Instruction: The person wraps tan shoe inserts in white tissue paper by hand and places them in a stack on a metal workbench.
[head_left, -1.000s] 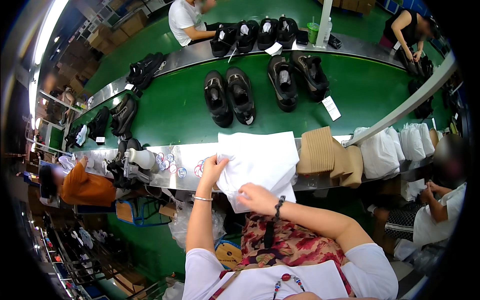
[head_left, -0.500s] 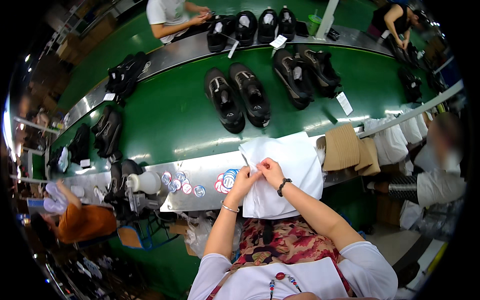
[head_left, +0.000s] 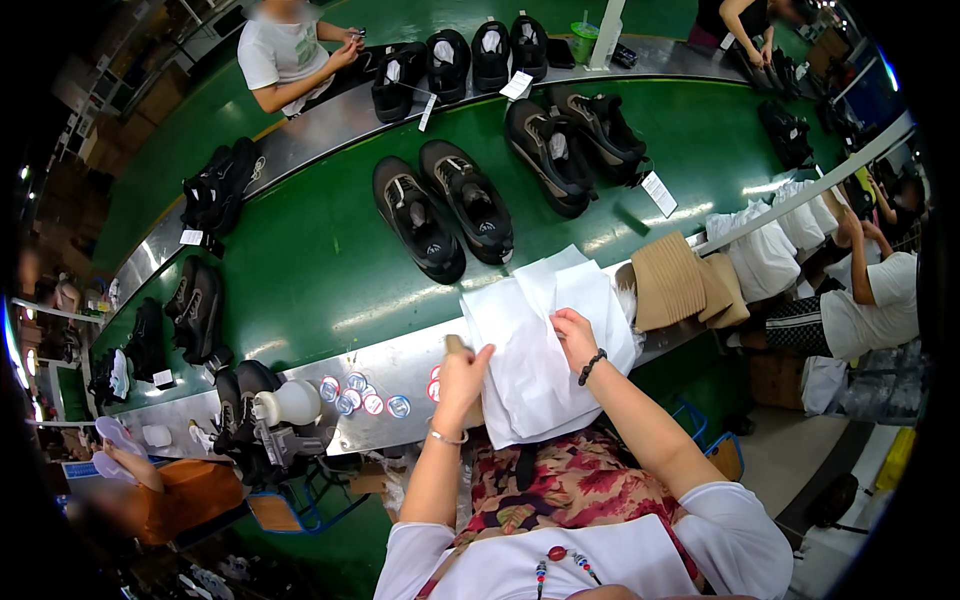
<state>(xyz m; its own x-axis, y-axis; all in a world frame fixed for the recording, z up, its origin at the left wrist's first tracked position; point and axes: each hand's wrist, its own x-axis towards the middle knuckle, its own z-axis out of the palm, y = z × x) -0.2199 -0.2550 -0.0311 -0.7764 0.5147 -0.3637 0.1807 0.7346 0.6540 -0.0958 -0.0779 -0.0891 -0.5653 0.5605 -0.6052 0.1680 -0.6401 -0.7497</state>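
Observation:
A stack of thin white paper sheets (head_left: 535, 405) lies at the table edge right before me. My right hand (head_left: 577, 345) pinches the lifted top sheet (head_left: 525, 310) between thumb and fingers. At the stack's left edge, my left hand (head_left: 462, 382) has its fingers curled, with the thumb toward the paper. A blurred brownish shape shows at its top; what it is cannot be made out. Beside that hand lie round red-and-white labels (head_left: 434, 385), partly hidden by it. More round labels (head_left: 372, 404) are scattered farther left on the metal ledge.
Pairs of dark shoes (head_left: 445, 215) stand on the green belt (head_left: 320, 240) beyond the ledge. Brown corrugated card (head_left: 667, 287) and white wrapped bundles (head_left: 752, 250) sit at right. A white round container (head_left: 296, 403) stands at left. Other people work around the line.
My hands have moved apart: the left went left off the paper, the right slightly right. The top sheet has lifted and creased. The whole view has shifted a little.

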